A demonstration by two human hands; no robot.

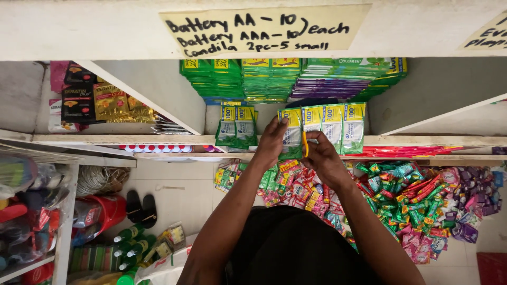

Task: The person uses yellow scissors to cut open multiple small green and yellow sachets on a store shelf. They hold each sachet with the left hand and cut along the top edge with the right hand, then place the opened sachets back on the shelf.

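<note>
Left hand (272,141) pinches a hanging green-and-yellow sachet strip (291,134); right hand (319,155) closes its grip on yellow-handled scissors (305,144) at the shelf (127,139) edge.

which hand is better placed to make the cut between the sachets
Right: the right hand holds the yellow scissors at the sachet strip, while the left hand only grips the end sachet.

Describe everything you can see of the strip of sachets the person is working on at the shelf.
The strip of sachets is a row of joined green, yellow and white glossy packets, seemingly plastic film, hanging from the white shelf edge. The left hand pinches its leftmost packet; the right hand holds yellow-handled scissors against it. A separate pair of similar packets hangs apart, further left.
</note>
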